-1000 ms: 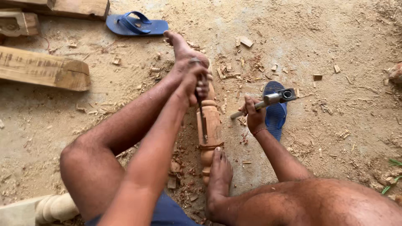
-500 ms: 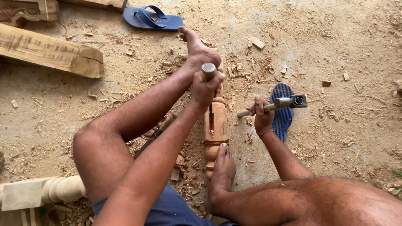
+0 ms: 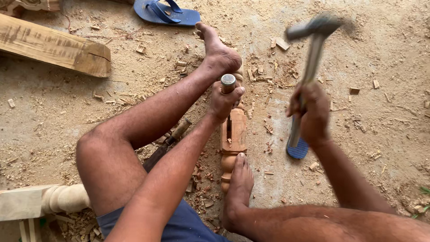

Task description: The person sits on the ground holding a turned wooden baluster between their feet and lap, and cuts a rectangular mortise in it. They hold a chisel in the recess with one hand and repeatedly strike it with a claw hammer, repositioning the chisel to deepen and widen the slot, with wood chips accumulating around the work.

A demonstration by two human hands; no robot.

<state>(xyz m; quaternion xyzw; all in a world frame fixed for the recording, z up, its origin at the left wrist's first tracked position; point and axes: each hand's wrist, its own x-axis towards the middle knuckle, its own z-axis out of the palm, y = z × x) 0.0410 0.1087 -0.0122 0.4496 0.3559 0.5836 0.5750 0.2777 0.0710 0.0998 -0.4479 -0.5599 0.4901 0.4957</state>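
On the sandy floor between your feet lies the turned orange wooden post (image 3: 233,134); your left hand (image 3: 224,101) grips the steel-capped chisel (image 3: 228,83) upright on it, your right hand (image 3: 309,112) clasps the raised metal hammer (image 3: 311,45). Strike squarely on the cap.

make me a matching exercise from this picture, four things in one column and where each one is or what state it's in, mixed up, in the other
Things:
1. hammer
2. chisel
3. turned wooden leg
4. blue sandal

Places or states:
A. lying on the sandy ground at the top edge, untouched
B. raised and blurred, gripped in the right hand
C. pinned on the ground between two bare feet
D. held upright in the left hand, metal end on top

Pairs: 1-B, 2-D, 3-C, 4-A
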